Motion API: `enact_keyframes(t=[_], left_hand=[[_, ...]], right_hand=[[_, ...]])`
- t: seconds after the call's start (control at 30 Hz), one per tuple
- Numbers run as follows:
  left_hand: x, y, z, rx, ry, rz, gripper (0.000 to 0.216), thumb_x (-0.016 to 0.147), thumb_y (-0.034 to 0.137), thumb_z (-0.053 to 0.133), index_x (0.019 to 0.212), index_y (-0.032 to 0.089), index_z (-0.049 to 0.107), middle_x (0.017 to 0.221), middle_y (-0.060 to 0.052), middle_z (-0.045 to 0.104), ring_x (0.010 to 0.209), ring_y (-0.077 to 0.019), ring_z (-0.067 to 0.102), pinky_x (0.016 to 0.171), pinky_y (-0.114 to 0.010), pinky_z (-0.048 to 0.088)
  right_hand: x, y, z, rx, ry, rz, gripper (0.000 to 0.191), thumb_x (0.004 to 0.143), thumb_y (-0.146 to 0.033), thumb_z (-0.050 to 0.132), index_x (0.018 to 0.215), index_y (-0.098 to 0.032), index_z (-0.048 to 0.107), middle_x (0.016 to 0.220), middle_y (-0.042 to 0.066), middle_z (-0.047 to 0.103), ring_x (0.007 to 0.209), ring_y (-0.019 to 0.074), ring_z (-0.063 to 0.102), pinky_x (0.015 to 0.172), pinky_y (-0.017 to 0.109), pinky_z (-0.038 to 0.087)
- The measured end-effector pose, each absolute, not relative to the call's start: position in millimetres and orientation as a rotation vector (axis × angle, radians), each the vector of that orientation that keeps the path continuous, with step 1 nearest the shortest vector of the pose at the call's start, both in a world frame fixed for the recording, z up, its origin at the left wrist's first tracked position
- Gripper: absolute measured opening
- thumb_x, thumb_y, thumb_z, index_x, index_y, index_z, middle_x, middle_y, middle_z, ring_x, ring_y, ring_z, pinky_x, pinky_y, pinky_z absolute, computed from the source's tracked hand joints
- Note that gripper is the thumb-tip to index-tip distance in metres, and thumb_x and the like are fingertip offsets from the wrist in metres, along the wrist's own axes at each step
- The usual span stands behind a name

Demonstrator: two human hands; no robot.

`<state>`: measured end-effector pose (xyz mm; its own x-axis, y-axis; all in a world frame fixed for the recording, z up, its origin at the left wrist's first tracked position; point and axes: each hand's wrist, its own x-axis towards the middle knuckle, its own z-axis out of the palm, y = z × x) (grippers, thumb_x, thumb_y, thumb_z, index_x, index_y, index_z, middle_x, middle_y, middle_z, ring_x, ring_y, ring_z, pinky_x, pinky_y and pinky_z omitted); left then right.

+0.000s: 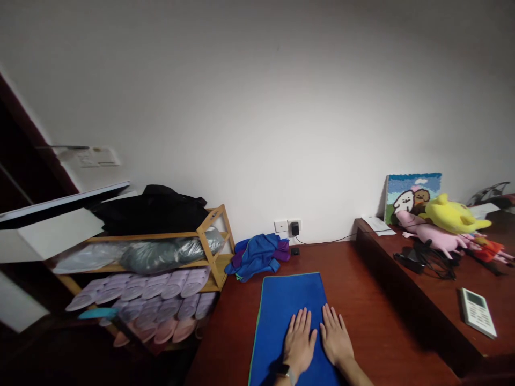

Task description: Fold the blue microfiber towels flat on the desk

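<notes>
A blue cloth (287, 300) with a thin green edge lies spread flat on the reddish-brown wooden table. My left hand (300, 340), with a watch at the wrist, rests palm down on the middle of it, fingers stretched out. Along the cloth's right edge my right hand (336, 336) lies flat, fingers extended, partly over the bare wood. Neither hand grips anything. The near end of the cloth runs out of view at the bottom. Behind it, by the wall, sits a crumpled heap of blue and purple cloths (259, 256).
To the left stands a wooden rack (223, 268) with slippers (155, 287), plastic-wrapped bundles and a black bag (156, 212). The raised surface at right holds plush toys (453, 214), a dog picture (410, 195), cables and a white remote (477, 312). A plugged-in adapter (295, 229) trails a cord along the wall.
</notes>
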<state>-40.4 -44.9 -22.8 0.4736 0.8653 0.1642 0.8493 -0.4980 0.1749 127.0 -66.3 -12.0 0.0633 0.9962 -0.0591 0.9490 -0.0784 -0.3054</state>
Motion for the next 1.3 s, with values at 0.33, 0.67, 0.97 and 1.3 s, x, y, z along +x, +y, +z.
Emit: enact_keyframes(t=[0.33,0.67,0.97,1.3], left_hand=[[-162.9,-60.8,-26.0,2.483,1.948,0.259,0.069,0.103,0.061,0.023,0.159,0.021,0.024,0.166,-0.005,0.025,0.153,-0.0258,0.025,0.125,-0.049,0.028],[-160.5,-58.1,-30.6,2.513,1.965,0.313,0.068,0.103,0.058,0.027,0.16,0.022,0.024,0.166,-0.006,0.028,0.153,-0.0263,0.027,0.125,-0.05,0.028],[-45.1,-81.0,-5.1,2.673,1.475,0.421,0.058,0.106,0.047,0.021,0.161,0.028,0.014,0.168,0.001,0.021,0.154,-0.0197,0.024,0.127,-0.043,0.027],[-103.4,-99.7,-24.3,2.592,1.646,0.334,0.062,0.105,0.052,0.025,0.16,0.03,0.008,0.167,0.0,0.023,0.153,-0.0252,0.027,0.125,-0.049,0.029]], right_hand=[[124.5,-68.3,-7.2,-2.184,-1.978,0.386,0.067,0.101,-0.047,0.014,0.16,-0.016,0.019,0.168,0.0,0.017,0.156,0.0206,0.012,0.127,0.044,0.01],[120.9,-117.0,-21.1,-2.151,-1.942,0.362,0.067,0.1,-0.05,0.015,0.16,-0.019,0.022,0.167,-0.002,0.018,0.156,0.0216,0.012,0.128,0.046,0.011],[120.8,-116.6,-17.5,-2.157,-1.997,0.356,0.066,0.1,-0.047,0.016,0.159,-0.019,0.023,0.167,0.0,0.016,0.156,0.0232,0.011,0.128,0.048,0.009],[121.8,-115.4,-25.5,-2.146,-1.959,0.32,0.068,0.101,-0.05,0.016,0.159,-0.017,0.024,0.167,0.002,0.02,0.156,0.0239,0.012,0.128,0.048,0.01]])
